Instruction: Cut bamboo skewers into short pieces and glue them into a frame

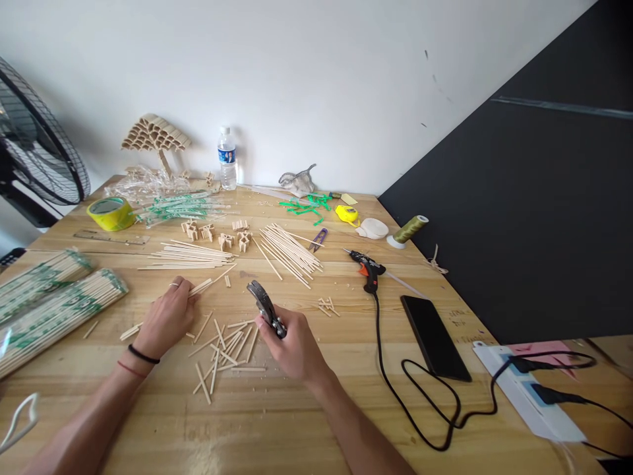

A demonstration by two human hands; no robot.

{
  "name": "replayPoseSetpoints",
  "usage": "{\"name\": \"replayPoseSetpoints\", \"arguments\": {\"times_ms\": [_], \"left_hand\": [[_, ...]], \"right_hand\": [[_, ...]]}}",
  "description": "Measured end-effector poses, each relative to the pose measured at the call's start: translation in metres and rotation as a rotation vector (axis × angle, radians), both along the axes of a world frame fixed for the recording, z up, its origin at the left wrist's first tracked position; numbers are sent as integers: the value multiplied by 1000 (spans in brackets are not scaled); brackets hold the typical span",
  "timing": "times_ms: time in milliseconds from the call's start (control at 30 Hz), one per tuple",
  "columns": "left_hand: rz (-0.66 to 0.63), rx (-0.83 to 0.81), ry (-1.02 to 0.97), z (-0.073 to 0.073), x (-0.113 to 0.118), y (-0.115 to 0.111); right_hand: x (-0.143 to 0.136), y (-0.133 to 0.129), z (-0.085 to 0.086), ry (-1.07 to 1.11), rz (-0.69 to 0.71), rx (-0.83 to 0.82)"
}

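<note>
My left hand (171,313), with a ring and a black wristband, is closed around a few thin wooden sticks (200,287) on the table. Their ends poke out on both sides of the fist. In my right hand (297,343) is a dark metal cutting tool (264,300), its head pointing up and to the left. Short cut stick pieces (222,353) lie scattered between and below the hands. Behind them are a bundle of long sticks (185,256) and another bundle (291,251). Small glued stick shapes (226,241) stand past the left bundle.
Packed sticks (64,303) and yellow tape (111,213) are at left, near a fan (37,132). A bottle (227,158) and stick-built tree (155,138) stand behind. At right are a glue gun (366,267), its looping cable, a phone (435,336) and a power strip (529,392).
</note>
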State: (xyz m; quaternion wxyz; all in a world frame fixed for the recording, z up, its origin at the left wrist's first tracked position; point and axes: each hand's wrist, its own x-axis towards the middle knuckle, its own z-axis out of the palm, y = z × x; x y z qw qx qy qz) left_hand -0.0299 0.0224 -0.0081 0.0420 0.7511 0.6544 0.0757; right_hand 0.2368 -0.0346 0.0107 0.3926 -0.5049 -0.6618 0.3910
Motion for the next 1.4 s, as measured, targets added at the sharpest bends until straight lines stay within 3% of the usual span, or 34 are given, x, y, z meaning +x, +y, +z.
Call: {"name": "replayPoseSetpoints", "arguments": {"times_ms": [100, 233, 400, 500, 667, 900, 1400], "left_hand": [[-103, 53, -101, 5, 7, -7], [-408, 128, -405, 11, 25, -25], [-547, 72, -422, 11, 43, -43], [-571, 42, -421, 12, 48, -46], [-566, 55, -517, 14, 46, -44], [-484, 90, -506, 6, 39, -39], [-438, 97, -506, 5, 36, -36]], "right_hand": [[0, 0, -3, 70, -12, -24], [1, -1, -4, 225, -59, -105], [3, 1, -7, 369, -98, -115], [2, 1, -14, 449, -112, -107], [1, 2, -24, 600, -266, -59], [0, 12, -27, 872, -471, -180], [-2, 14, -29, 914, -446, -231]]}}
